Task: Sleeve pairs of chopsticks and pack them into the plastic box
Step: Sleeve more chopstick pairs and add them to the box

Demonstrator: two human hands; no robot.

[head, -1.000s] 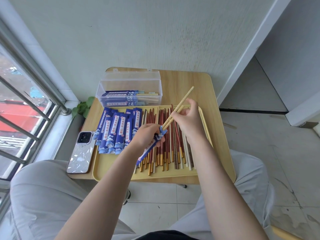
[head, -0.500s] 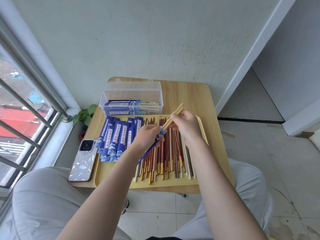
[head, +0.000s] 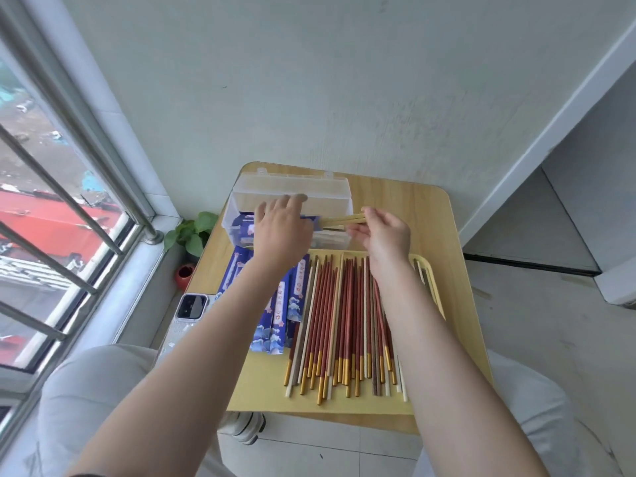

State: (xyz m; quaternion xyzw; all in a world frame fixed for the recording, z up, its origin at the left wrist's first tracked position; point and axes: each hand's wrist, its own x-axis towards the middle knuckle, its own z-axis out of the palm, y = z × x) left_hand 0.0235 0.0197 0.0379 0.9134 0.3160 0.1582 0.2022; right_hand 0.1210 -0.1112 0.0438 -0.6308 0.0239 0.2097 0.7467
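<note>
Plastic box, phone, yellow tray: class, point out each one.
plastic box [head: 237, 215], head view, left wall.
phone [head: 191, 306], head view, camera block.
yellow tray [head: 261, 390], head view, bare near-left floor.

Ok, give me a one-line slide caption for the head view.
Both hands lower a sleeved chopstick pair into the clear plastic box, left hand over the sleeve, right hand at the bare ends.

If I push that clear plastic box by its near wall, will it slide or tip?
The box will probably slide rather than tip: it sits low and wide on the smooth wooden table. It is likely light, holding only a few sleeved pairs, so a small push may shift it. Its open lid looks thin and may flex.
</note>
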